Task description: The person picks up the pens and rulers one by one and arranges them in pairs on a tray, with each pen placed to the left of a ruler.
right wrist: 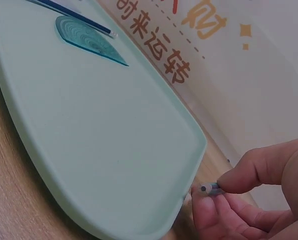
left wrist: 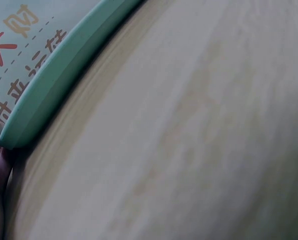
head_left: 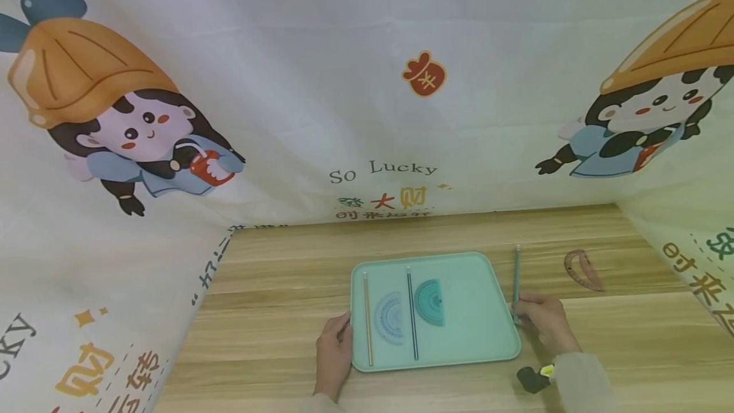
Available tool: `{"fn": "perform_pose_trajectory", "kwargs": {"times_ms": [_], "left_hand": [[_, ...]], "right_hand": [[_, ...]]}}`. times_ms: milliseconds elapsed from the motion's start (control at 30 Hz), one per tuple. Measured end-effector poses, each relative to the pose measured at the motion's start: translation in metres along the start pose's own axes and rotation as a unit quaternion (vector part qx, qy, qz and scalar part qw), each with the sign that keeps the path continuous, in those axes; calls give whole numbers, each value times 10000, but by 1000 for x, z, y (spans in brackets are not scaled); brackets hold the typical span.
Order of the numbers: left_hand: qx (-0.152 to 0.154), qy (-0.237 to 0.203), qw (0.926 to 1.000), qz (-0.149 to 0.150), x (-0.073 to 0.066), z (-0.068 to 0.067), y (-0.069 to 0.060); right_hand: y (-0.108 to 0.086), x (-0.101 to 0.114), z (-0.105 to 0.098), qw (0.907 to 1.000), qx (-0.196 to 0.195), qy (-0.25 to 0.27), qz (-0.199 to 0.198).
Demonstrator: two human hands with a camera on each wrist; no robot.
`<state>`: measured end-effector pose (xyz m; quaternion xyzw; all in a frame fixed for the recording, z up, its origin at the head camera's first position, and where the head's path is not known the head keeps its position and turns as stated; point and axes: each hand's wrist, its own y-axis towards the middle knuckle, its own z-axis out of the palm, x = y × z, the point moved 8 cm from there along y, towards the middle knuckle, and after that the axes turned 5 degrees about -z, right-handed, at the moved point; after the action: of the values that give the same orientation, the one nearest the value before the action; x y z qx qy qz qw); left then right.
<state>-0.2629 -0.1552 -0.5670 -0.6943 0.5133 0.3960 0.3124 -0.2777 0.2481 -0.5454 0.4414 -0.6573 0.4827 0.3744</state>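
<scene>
A mint-green tray (head_left: 467, 311) lies on the wooden table, with two pencils and two protractors in it. From left to right are a yellowish pencil (head_left: 368, 324), a clear bluish protractor (head_left: 390, 318), a dark blue pencil (head_left: 412, 317) and a teal protractor (head_left: 429, 302). My left hand (head_left: 334, 349) grips the tray's left rim, thumb above and a finger beneath in the left wrist view. Beside the right rim, my right hand (head_left: 545, 319) pinches a greenish pencil (head_left: 517, 273) near its lower end. That end shows between thumb and fingers in the right wrist view.
A reddish clear protractor (head_left: 583, 271) lies on the table (head_left: 625, 336) to the right of the held pencil. A white printed cloth (head_left: 298, 81) hangs behind and at both sides. A small black object (head_left: 532, 380) shows by my right sleeve.
</scene>
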Motion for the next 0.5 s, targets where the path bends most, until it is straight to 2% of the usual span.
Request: {"fn": "perform_pose_trajectory", "kwargs": {"times_ms": [200,500], "left_hand": [[16,-7,10000,-17,0,0,0],[49,-6,10000,-54,0,0,1]], "right_hand": [[-2,0,-2,10000,-66,15,-13],[-9,8,3,9996,119,-241,-117]]}}
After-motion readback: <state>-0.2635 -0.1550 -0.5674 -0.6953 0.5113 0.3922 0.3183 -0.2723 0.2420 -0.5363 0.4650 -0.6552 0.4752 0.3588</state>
